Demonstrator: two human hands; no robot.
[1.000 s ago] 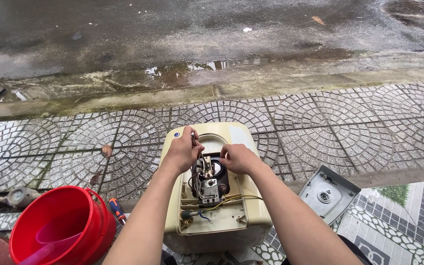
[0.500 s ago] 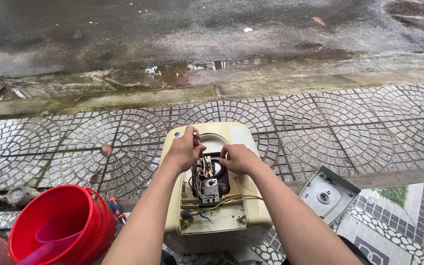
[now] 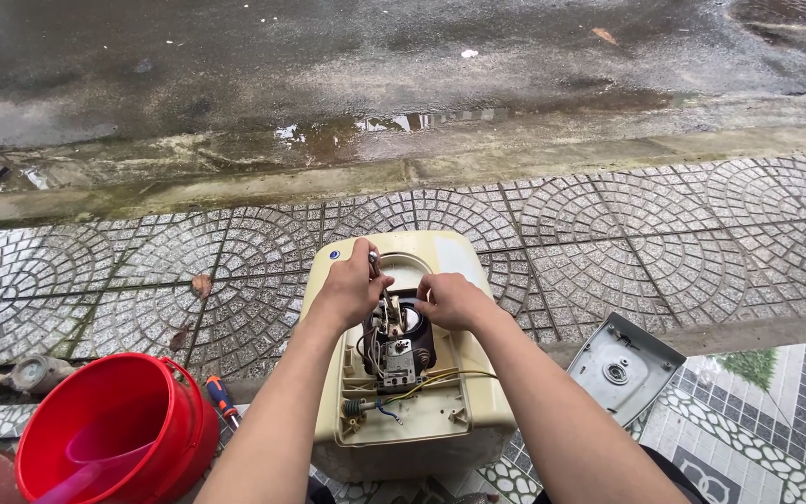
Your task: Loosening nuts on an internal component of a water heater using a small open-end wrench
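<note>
A cream-coloured water heater casing (image 3: 450,425) lies open on the patterned pavement, showing a round dark opening with an electrical component (image 3: 396,347) and yellow, blue and black wires. My left hand (image 3: 354,285) is closed around a slim tool held upright above the component's top. My right hand (image 3: 451,301) rests on the right rim of the round opening, fingers curled on the parts there. Both forearms reach in from the bottom of the view.
A red bucket (image 3: 116,439) with a pink scoop inside stands at the lower left. A screwdriver with a red and blue handle (image 3: 221,399) lies beside it. A grey removed cover (image 3: 625,364) lies right of the casing. A wet road and kerb lie beyond.
My left hand has shifted slightly with the tool over the component; my right hand stays at the opening's rim. Little else has moved.
</note>
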